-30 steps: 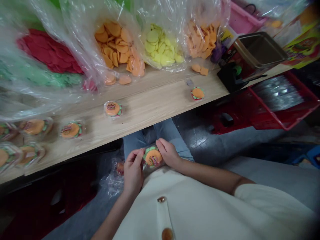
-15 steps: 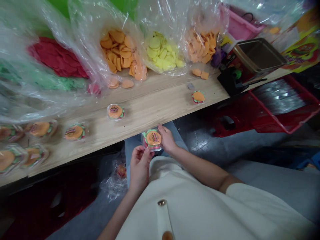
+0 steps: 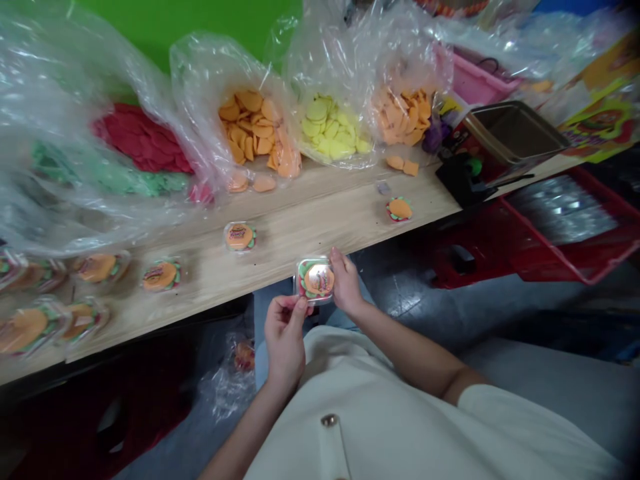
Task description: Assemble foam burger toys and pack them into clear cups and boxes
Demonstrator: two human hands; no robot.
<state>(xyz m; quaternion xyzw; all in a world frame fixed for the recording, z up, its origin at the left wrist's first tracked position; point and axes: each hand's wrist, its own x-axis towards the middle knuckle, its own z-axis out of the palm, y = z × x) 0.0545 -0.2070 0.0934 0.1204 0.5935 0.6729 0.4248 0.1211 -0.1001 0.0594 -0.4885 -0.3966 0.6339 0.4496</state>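
Note:
A small clear packet with an orange burger-shaped piece (image 3: 316,281) is held between both my hands at the front edge of the wooden table (image 3: 300,230). My left hand (image 3: 284,333) pinches its lower left corner from below. My right hand (image 3: 345,285) grips its right side with curled fingers. Similar packed pieces lie on the table: one (image 3: 240,237) just beyond my hands, one (image 3: 399,209) to the right, and several (image 3: 90,280) at the left.
Clear bags of flat foam pieces stand along the back: red (image 3: 143,137), green (image 3: 107,177), orange (image 3: 255,130), yellow (image 3: 330,127), orange (image 3: 403,113). A black device with a metal tray (image 3: 505,137) sits at the right. A red crate (image 3: 560,220) lies below. A plastic bag (image 3: 235,360) rests near my knee.
My hands lifted the packet from my lap up to the table's front edge. The view tilted upward a little.

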